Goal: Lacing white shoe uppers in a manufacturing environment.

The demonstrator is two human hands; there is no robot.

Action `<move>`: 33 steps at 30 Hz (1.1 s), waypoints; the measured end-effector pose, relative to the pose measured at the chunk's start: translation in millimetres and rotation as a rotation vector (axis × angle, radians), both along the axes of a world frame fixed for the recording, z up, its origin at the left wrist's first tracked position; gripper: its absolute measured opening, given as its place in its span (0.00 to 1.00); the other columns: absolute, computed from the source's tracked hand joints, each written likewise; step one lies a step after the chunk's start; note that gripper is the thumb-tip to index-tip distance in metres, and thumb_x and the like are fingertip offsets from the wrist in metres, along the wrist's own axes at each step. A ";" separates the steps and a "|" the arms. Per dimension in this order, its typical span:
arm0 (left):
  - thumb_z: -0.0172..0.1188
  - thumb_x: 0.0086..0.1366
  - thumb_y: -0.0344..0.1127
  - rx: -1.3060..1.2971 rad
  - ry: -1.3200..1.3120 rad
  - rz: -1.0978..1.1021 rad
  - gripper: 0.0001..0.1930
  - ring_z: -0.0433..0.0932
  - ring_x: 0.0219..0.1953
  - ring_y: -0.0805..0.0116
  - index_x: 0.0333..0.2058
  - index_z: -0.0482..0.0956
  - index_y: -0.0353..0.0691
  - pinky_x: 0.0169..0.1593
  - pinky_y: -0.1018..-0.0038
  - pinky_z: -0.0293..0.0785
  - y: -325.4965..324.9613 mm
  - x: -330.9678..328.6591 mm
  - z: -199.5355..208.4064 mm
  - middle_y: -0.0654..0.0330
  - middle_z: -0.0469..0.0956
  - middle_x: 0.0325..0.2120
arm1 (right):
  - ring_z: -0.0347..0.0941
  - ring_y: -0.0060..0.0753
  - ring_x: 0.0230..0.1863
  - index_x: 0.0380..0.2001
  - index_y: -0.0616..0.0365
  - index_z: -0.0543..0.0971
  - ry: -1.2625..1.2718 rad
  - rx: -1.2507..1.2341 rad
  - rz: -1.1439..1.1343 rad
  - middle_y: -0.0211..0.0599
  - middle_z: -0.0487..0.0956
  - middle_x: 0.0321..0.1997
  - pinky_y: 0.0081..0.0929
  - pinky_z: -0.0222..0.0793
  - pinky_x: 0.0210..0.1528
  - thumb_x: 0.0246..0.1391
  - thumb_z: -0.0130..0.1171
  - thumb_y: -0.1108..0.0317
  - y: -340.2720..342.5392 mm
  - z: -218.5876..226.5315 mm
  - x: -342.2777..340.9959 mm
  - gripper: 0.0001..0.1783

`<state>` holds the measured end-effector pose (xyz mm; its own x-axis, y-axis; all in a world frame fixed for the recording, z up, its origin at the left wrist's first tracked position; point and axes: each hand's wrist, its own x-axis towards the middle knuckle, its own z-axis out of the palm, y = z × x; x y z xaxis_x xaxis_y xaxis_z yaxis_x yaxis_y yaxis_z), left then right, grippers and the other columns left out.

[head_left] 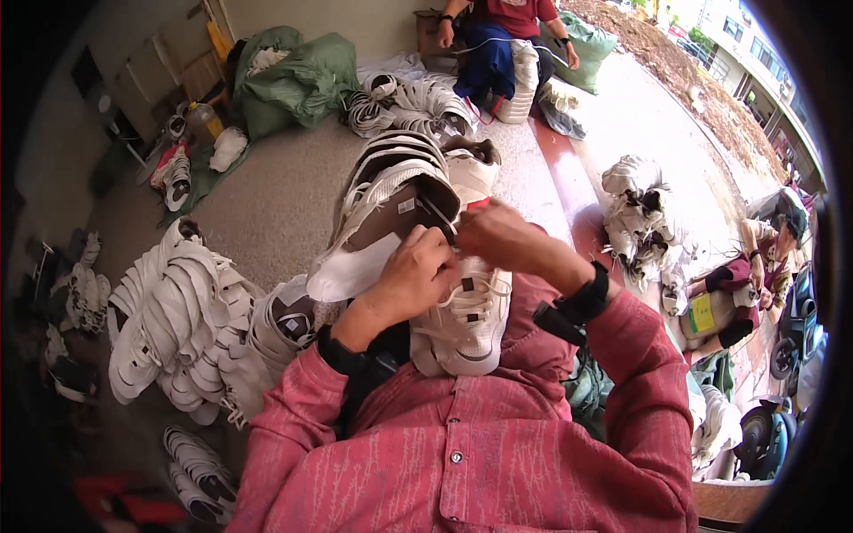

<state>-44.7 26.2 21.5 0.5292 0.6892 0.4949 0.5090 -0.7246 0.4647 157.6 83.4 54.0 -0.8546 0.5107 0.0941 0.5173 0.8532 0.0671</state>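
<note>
white shoe (475, 338) lies over the person's red trousers (538, 333), toe turned in toward the body and opening facing away, which seems to bring its lacing right under both hands. the left hand (416, 271) comes over it from one side and the right hand (502, 233) from the other, fingers curled in and meeting above the upper part of the laces (471, 306); i cannot tell whether either is clamped on a lace, since the fingers hide what is between them. the lap probably serves as a rest, so neither palm has to carry the weight. just left of the shoe stands a nested stack of shoe uppers (391, 169), each slipped into the next, likely to save room. more pale uppers (173, 311) are heaped at the left in overlapping rows, perhaps for the same reason. black bands (586, 298) circle both wrists, clear of the fingers, and beyond, a co-worker (511, 13) sits at a tall column of nested shoes (524, 78)
</note>
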 end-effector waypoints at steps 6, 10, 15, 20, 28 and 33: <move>0.59 0.66 0.42 -0.460 -0.055 -0.139 0.13 0.64 0.40 0.65 0.32 0.78 0.38 0.52 0.71 0.60 20.1 -13.2 5.4 0.64 0.70 0.31 | 0.74 0.39 0.35 0.23 0.54 0.81 0.224 0.064 -0.447 0.36 0.76 0.28 0.36 0.64 0.44 0.48 0.60 0.65 34.2 27.0 101.0 0.06; 0.63 0.61 0.40 -0.416 -0.012 -0.120 0.10 0.65 0.42 0.66 0.29 0.78 0.40 0.53 0.71 0.60 16.5 -15.2 7.1 0.65 0.71 0.32 | 0.77 0.40 0.33 0.27 0.60 0.81 0.367 -0.060 -0.538 0.38 0.79 0.31 0.34 0.71 0.36 0.49 0.61 0.69 23.3 -1.1 117.8 0.05; 0.67 0.56 0.37 -0.433 -0.060 -0.136 0.08 0.66 0.43 0.68 0.26 0.77 0.41 0.53 0.72 0.60 6.9 -24.2 12.5 0.66 0.72 0.33 | 0.76 0.32 0.35 0.38 0.55 0.82 0.688 -0.421 -0.347 0.38 0.79 0.34 0.28 0.71 0.38 0.45 0.53 0.81 1.1 -20.3 98.2 0.17; 0.68 0.55 0.36 -0.441 -0.035 -0.111 0.09 0.68 0.38 0.69 0.26 0.77 0.41 0.47 0.74 0.64 -5.0 -20.4 20.7 0.66 0.73 0.31 | 0.75 0.28 0.33 0.38 0.56 0.82 0.584 -0.630 -0.120 0.34 0.77 0.35 0.25 0.72 0.35 0.43 0.58 0.79 -28.9 -3.1 77.9 0.16; 0.68 0.54 0.38 -0.526 0.045 -0.042 0.11 0.71 0.35 0.64 0.29 0.78 0.39 0.41 0.71 0.70 -17.3 -17.9 30.6 0.62 0.74 0.29 | 0.74 0.27 0.30 0.40 0.55 0.80 0.536 -0.672 -0.083 0.33 0.76 0.32 0.25 0.71 0.32 0.39 0.68 0.74 -32.1 -4.2 72.2 0.19; 0.69 0.53 0.35 -0.183 0.182 -0.162 0.11 0.71 0.33 0.65 0.32 0.79 0.38 0.40 0.71 0.69 -17.5 -20.5 22.4 0.62 0.74 0.30 | 0.72 0.25 0.28 0.39 0.57 0.80 0.400 -0.785 -0.099 0.31 0.75 0.25 0.24 0.67 0.29 0.39 0.70 0.70 -39.4 4.7 68.9 0.19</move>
<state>-65.2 8.7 43.9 0.7080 0.6576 0.2575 0.4806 -0.7158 0.5067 226.4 44.0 58.7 -0.7812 0.6235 -0.0319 0.4504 0.5275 -0.7204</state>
